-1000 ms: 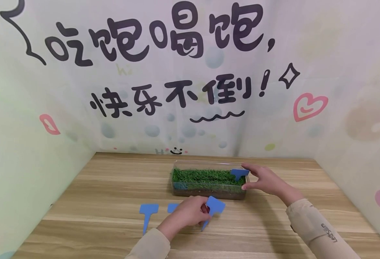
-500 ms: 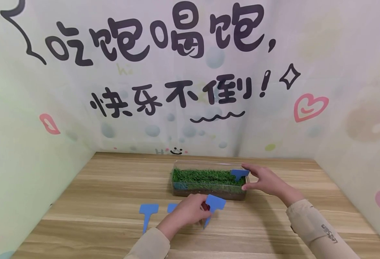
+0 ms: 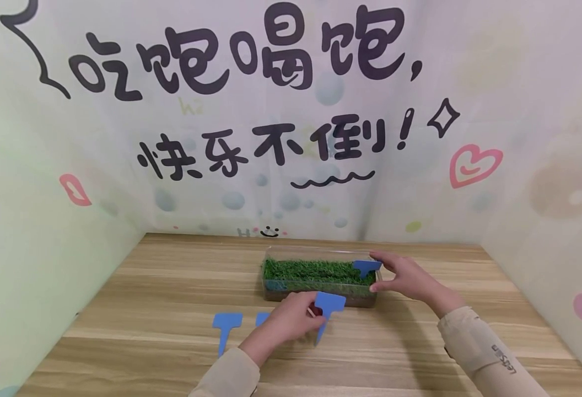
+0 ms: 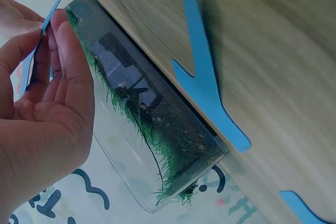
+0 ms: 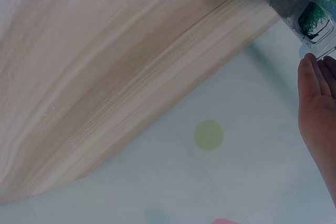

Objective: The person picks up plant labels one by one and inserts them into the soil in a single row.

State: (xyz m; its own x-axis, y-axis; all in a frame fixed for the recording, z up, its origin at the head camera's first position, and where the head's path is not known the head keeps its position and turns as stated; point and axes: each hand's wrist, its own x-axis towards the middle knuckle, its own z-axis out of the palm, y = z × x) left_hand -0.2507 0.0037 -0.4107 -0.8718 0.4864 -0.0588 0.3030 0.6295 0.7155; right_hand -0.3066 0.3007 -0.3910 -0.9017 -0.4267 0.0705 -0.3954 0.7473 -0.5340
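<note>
My left hand [image 3: 295, 316] pinches a blue T-shaped plant label [image 3: 330, 301] between thumb and fingers, its pointed stem downward. The label is above the table, just in front of a clear plastic box [image 3: 275, 295] with green grass [image 3: 316, 269] and dark soil in it. My right hand [image 3: 410, 280] holds the box's right end, thumb at the front corner and fingers at the back. Another blue label [image 3: 368, 266] stands upright in the grass at that end. In the right wrist view the right thumb is hidden.
Two more blue labels lie on the wooden table left of the box: one label [image 3: 228, 320] in full view, the other label [image 3: 263, 318] partly behind my left hand. A printed cloth backdrop [image 3: 211, 209] rises behind the table.
My left hand has lifted slightly toward the box, and the label in it has turned more upright. The right hand and the box have stayed in place.
</note>
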